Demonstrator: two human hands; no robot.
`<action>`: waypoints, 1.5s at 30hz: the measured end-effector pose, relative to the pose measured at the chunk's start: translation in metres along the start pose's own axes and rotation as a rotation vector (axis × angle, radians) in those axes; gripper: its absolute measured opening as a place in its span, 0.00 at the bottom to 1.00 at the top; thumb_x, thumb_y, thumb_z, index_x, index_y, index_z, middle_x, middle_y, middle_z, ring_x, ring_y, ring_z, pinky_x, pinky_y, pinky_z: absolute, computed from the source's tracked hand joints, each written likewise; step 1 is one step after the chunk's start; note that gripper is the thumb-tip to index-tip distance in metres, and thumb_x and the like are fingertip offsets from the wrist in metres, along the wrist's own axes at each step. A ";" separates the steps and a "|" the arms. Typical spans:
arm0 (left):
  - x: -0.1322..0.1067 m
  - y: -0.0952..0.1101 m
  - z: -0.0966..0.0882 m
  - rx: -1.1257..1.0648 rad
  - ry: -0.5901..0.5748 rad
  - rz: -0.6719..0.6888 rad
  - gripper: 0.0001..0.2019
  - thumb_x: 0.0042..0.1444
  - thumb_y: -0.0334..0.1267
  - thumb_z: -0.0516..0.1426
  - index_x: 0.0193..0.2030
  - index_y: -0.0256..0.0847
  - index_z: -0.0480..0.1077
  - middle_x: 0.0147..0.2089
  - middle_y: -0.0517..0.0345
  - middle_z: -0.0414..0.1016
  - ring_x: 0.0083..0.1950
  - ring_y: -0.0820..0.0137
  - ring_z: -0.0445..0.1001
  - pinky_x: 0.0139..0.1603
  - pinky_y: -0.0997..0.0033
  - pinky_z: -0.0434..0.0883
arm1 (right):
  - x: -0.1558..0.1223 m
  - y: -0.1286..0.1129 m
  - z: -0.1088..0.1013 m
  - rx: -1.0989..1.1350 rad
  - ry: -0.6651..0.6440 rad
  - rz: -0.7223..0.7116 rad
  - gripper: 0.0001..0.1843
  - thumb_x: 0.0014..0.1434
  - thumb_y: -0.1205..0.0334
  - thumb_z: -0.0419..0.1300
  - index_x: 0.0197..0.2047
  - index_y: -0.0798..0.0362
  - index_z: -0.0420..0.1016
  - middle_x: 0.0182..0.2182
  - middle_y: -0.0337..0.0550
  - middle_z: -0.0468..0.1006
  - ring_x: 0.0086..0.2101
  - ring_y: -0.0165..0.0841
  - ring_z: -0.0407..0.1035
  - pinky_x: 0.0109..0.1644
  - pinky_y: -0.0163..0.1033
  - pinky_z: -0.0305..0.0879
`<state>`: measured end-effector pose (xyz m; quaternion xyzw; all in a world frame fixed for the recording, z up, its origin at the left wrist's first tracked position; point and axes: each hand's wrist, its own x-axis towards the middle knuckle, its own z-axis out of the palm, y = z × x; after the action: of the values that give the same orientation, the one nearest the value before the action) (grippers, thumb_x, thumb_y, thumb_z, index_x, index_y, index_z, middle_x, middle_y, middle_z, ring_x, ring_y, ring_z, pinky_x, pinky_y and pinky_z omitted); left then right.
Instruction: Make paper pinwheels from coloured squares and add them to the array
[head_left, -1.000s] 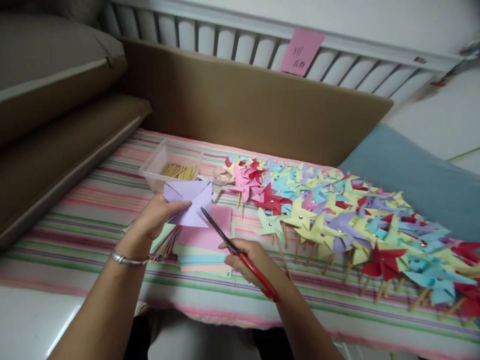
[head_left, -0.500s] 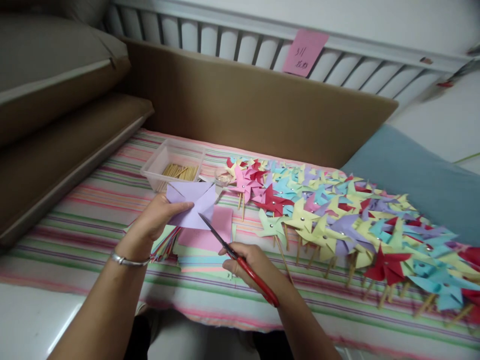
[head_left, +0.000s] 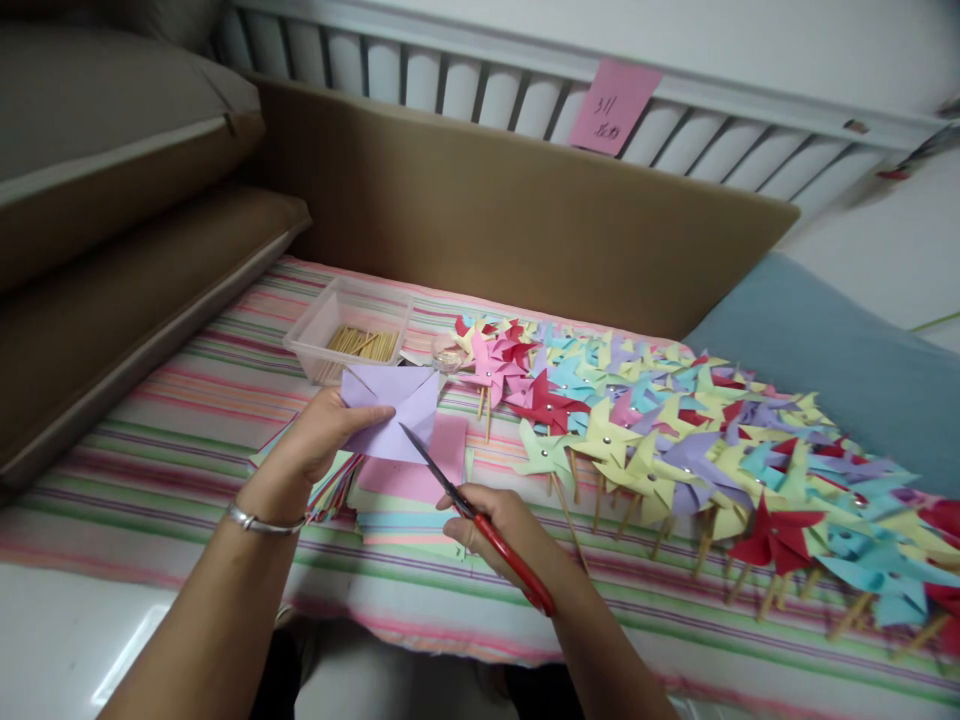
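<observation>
My left hand (head_left: 324,428) grips a square sheet of purple paper (head_left: 409,390), thumb on top near the middle. Slits run in from its corners. In my right hand (head_left: 499,535) is a pair of scissors (head_left: 517,575) with red handles and dark blades that look closed. The blade tips lie at the lower right of the purple sheet, close to its centre. Below the sheet sits a stack of coloured paper (head_left: 412,525) with a pink sheet on top. More paper sheets (head_left: 337,487) fan out under my left wrist.
Many finished paper pinwheels (head_left: 645,470) on sticks cover the right side of the striped cloth (head_left: 202,430). A clear plastic box (head_left: 304,340) holds thin wooden sticks, with a small round clear dish (head_left: 448,352) beside it. Brown cushions (head_left: 187,240) stand at the left and back.
The purple paper and my left hand have shifted slightly right. The scissors stay almost in place, their tips still at the sheet.
</observation>
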<state>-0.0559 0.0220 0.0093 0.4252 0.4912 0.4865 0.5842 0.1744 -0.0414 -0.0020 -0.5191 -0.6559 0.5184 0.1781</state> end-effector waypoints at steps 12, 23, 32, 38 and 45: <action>0.002 -0.001 -0.001 -0.005 -0.009 0.008 0.19 0.36 0.38 0.68 0.39 0.38 0.77 0.40 0.51 0.81 0.38 0.60 0.76 0.39 0.65 0.71 | 0.001 0.000 0.002 0.057 -0.005 0.043 0.16 0.51 0.55 0.61 0.40 0.56 0.75 0.23 0.35 0.66 0.24 0.26 0.59 0.28 0.31 0.56; 0.001 0.001 0.000 -0.026 0.003 -0.008 0.20 0.35 0.36 0.68 0.39 0.38 0.77 0.41 0.49 0.81 0.39 0.59 0.77 0.39 0.64 0.72 | 0.002 0.002 0.003 0.044 -0.002 0.041 0.15 0.52 0.54 0.60 0.39 0.56 0.75 0.23 0.36 0.66 0.24 0.26 0.59 0.28 0.31 0.57; 0.001 0.001 -0.001 -0.035 -0.006 -0.006 0.17 0.36 0.35 0.67 0.38 0.39 0.78 0.39 0.51 0.81 0.38 0.61 0.76 0.36 0.68 0.71 | 0.002 0.004 0.003 0.037 -0.012 0.045 0.15 0.52 0.53 0.60 0.39 0.55 0.75 0.21 0.34 0.64 0.23 0.25 0.57 0.26 0.30 0.55; 0.002 0.001 0.000 -0.026 0.005 -0.022 0.18 0.35 0.36 0.68 0.37 0.39 0.78 0.38 0.50 0.81 0.38 0.59 0.77 0.36 0.66 0.72 | 0.002 0.003 0.002 0.012 -0.026 0.044 0.15 0.53 0.54 0.60 0.40 0.56 0.74 0.22 0.34 0.63 0.23 0.25 0.57 0.26 0.30 0.55; 0.006 0.000 -0.006 -0.076 0.148 -0.012 0.19 0.32 0.36 0.69 0.36 0.36 0.77 0.37 0.51 0.81 0.35 0.62 0.76 0.37 0.65 0.71 | -0.001 0.004 -0.005 -0.240 -0.043 -0.085 0.15 0.56 0.56 0.58 0.44 0.55 0.72 0.26 0.37 0.71 0.27 0.30 0.64 0.31 0.32 0.58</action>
<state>-0.0615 0.0279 0.0070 0.3624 0.5168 0.5314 0.5649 0.1807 -0.0406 -0.0036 -0.4971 -0.7382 0.4393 0.1223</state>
